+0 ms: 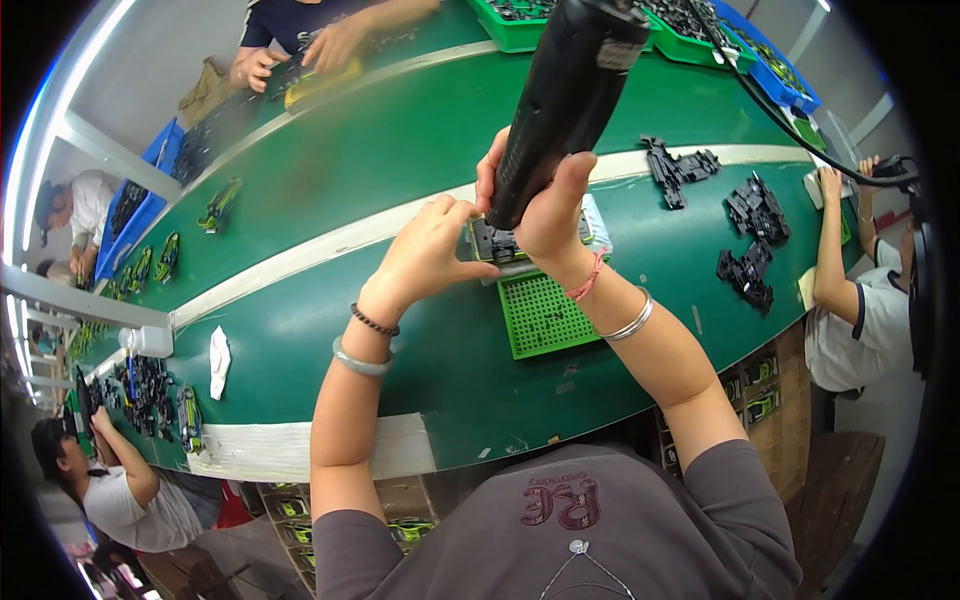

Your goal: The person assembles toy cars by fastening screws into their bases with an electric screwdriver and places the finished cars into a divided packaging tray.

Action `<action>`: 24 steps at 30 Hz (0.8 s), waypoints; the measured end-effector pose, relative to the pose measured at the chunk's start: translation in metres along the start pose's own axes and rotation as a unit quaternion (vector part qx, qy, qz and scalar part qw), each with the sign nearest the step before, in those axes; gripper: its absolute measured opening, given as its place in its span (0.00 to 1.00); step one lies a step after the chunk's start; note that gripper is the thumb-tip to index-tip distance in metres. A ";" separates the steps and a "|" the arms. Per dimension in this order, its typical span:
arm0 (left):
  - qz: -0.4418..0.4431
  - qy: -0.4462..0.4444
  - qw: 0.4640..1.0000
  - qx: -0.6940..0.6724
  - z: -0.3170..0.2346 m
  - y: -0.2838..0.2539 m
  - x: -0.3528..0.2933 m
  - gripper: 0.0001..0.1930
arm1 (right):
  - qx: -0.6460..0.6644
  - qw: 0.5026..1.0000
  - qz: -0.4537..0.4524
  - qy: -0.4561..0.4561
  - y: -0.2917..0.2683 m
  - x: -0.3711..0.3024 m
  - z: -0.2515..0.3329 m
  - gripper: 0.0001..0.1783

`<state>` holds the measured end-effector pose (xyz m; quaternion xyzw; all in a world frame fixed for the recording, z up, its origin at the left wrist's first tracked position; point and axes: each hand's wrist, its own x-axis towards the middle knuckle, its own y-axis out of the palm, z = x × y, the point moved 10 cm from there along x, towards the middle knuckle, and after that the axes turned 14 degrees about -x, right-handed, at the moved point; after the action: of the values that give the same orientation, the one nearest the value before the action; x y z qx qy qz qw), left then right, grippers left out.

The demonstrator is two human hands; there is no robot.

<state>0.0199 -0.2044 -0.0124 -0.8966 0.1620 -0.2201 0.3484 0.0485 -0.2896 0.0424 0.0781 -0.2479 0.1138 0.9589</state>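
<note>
My right hand (552, 212) is wrapped round a thick black power screwdriver (572, 90), held upright with its lower end over a toy car chassis (492, 243). The bit is hidden behind the tool and hand. My left hand (425, 250) grips the left end of the chassis, thumb on the near side and fingers on the far side. The chassis is black with a yellow-green edge and lies underside up; what it rests on is mostly covered. A light-coloured piece (597, 225) shows beyond my right wrist. Just nearer to me sits a green perforated basket (548, 318).
Black chassis parts (755, 220) lie on the green table to the right. A white strip (300, 258) crosses the table. Green toy cars (218, 207) stand at the left. Green bins (510, 35) of parts are at the back. People work across the table and at both sides.
</note>
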 end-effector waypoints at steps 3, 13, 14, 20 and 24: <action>0.013 -0.012 0.999 -0.043 0.014 0.005 -0.001 0.32 | 0.001 1.000 0.014 0.023 0.010 -0.001 -0.013 0.52; -0.024 0.005 0.995 -0.099 0.012 -0.005 0.002 0.29 | -0.009 0.999 0.030 -0.026 0.026 0.000 -0.017 0.41; -0.016 -0.015 0.994 -0.111 0.012 -0.006 0.002 0.29 | -0.036 0.998 0.035 -0.036 0.028 0.000 -0.016 0.40; -0.008 -0.064 0.991 -0.121 0.020 -0.006 0.002 0.28 | -0.051 0.997 0.045 -0.021 0.034 0.003 -0.022 0.40; -0.006 -0.048 0.991 -0.122 0.017 -0.005 0.003 0.27 | -0.063 0.996 0.045 -0.036 0.033 0.001 -0.019 0.41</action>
<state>0.0316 -0.1928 -0.0197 -0.9429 0.1660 -0.1576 0.2421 0.0499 -0.2541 0.0295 0.0104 -0.2926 0.1378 0.9462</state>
